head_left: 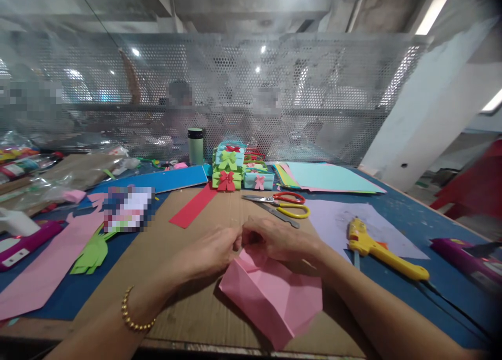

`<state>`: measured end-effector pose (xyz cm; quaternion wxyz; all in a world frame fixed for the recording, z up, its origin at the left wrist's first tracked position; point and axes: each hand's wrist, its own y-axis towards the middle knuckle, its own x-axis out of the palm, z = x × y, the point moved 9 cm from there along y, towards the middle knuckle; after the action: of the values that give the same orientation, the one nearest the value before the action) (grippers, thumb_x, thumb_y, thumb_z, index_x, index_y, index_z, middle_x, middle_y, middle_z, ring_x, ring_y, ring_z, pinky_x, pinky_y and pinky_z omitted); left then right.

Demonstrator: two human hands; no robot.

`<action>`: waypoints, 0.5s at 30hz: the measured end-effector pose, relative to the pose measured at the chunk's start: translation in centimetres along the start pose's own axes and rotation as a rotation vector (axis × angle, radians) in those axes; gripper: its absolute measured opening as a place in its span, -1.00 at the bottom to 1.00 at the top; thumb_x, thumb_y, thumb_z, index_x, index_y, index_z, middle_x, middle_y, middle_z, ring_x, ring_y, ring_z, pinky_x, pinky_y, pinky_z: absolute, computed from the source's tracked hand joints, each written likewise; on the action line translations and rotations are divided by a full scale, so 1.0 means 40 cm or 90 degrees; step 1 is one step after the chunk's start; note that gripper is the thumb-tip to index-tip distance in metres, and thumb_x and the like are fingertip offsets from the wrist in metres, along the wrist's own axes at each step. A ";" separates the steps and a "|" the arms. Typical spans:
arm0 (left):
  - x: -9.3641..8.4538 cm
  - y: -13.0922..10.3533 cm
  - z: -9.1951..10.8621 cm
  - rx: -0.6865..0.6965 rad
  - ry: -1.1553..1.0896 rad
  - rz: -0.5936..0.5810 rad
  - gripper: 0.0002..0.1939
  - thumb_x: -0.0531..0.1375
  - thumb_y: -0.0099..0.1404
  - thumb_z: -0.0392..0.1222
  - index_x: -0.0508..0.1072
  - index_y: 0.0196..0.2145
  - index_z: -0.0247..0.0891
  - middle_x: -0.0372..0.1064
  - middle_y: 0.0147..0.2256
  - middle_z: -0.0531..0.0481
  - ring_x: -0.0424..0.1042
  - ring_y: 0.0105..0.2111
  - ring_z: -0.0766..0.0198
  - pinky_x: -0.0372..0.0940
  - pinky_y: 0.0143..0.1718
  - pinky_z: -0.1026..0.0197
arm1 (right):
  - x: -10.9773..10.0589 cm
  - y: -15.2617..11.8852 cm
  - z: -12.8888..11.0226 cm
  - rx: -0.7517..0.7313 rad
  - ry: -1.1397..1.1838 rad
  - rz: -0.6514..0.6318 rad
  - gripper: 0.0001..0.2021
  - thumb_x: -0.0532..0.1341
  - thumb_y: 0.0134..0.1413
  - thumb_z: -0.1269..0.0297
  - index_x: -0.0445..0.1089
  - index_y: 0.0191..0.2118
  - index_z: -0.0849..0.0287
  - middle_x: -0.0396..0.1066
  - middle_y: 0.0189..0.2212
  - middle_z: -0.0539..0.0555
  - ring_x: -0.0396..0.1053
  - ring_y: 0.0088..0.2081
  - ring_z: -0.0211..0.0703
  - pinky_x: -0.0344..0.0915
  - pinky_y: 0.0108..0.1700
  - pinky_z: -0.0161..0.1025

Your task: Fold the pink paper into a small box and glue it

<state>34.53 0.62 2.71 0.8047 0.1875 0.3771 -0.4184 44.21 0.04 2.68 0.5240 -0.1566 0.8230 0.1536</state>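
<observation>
A creased sheet of pink paper (270, 297), partly folded, lies over the cardboard in front of me, its near edge raised in folds. My right hand (272, 237) is closed on the paper's far end, fingers curled and pinching. My left hand (214, 250) meets it there with fingertips pressed together at the same end; the exact grip is hidden behind the knuckles. Just beyond the hands lie scissors (292, 204) with one red and one yellow handle, and a grey metal blade (284, 217) beside them. A red paper strip (193, 206) rests farther left.
Small paper boxes with bows (227, 166) are stacked at the back, near a green flask (195, 147). On the right are a yellow glue gun (384, 253) with its cord, lilac paper (333, 219) and coloured sheets (337, 177). Pink (50, 266) and green cut-outs (92, 250) lie left.
</observation>
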 end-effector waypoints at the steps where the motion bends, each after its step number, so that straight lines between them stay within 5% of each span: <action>1: 0.000 -0.001 -0.002 -0.002 0.002 0.000 -0.85 0.16 0.19 -0.07 0.34 -0.37 -0.19 0.35 -0.39 0.05 0.23 -0.43 0.27 -0.02 -0.47 0.24 | 0.001 0.001 0.001 0.000 -0.001 -0.005 -0.83 0.23 -0.05 0.45 0.45 -0.27 0.13 0.42 -0.35 -0.03 0.25 -0.37 -0.28 0.10 -0.36 -0.34; 15: 0.010 0.005 -0.028 -0.010 0.062 -0.011 -0.84 0.13 0.20 -0.07 0.32 -0.30 -0.18 0.38 -0.26 0.00 0.28 -0.31 0.21 0.06 -0.40 0.23 | 0.014 0.002 0.002 0.023 0.012 -0.051 -0.82 0.21 -0.08 0.44 0.44 -0.28 0.14 0.45 -0.33 -0.01 0.28 -0.35 -0.26 0.11 -0.34 -0.34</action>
<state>34.32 1.21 1.67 0.7833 0.1978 0.4208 -0.4126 44.01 0.07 2.13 0.5245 -0.1813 0.8237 0.1164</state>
